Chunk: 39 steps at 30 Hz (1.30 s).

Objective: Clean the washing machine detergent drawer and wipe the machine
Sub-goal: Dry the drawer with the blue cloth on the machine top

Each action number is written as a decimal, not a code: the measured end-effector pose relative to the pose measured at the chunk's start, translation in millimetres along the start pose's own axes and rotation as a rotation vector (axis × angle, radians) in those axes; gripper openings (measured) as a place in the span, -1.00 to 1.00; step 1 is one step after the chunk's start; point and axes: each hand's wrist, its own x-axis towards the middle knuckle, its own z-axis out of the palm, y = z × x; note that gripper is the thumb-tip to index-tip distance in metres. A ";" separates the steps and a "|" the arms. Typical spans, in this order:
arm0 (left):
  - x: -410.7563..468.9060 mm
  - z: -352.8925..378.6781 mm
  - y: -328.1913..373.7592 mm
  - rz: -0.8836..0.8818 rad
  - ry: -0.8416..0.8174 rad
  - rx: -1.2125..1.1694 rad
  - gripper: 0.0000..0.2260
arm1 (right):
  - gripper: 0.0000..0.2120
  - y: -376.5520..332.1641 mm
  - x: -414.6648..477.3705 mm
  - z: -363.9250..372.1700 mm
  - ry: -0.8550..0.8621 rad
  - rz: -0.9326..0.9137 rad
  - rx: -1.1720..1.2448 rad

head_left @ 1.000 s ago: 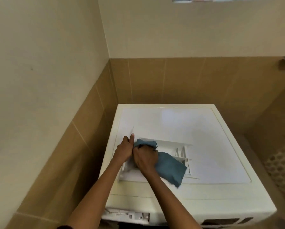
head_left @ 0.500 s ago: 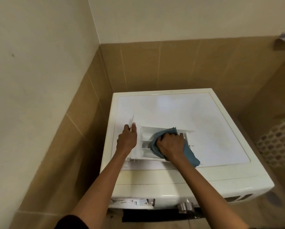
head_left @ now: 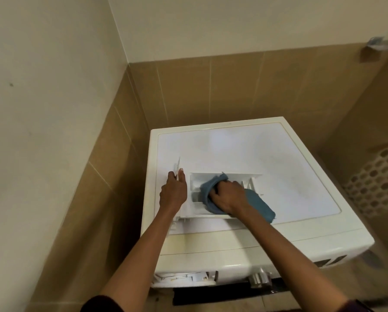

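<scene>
1. The detergent drawer (head_left: 196, 181) lies on top of the washing machine (head_left: 278, 167), toward the lid's 7 o'clock.
2. The left grip (head_left: 173, 192) clasps the drawer's upright panel at its 9 o'clock end.
3. The right grip (head_left: 227, 198) clutches a blue cloth (head_left: 259, 204), pressing it into the drawer. The cloth trails toward 4 o'clock.

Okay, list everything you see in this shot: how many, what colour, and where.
washing machine: one, cream-white, in the tiled corner
detergent drawer: one, white, lying on the machine's top
cloth: one, blue, partly inside the drawer
drawer slot: one, white, machine front, left
dial: one, silver, machine front
basket: one, white, perforated, right edge
left hand: one, grips the drawer's front panel
right hand: one, grips the cloth in the drawer
</scene>
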 end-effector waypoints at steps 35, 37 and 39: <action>7.0 -0.8 -4.1 0.062 -0.008 0.027 -0.54 | -0.57 -13.4 -4.0 20.2 0.090 0.079 0.006; 6.8 -0.5 -4.2 0.064 -0.010 0.022 -0.54 | -0.53 -4.9 -3.4 23.1 0.150 0.255 -0.033; 7.2 0.0 -5.0 0.068 -0.011 0.018 -0.53 | -0.53 2.5 -2.1 24.7 0.187 0.451 -0.029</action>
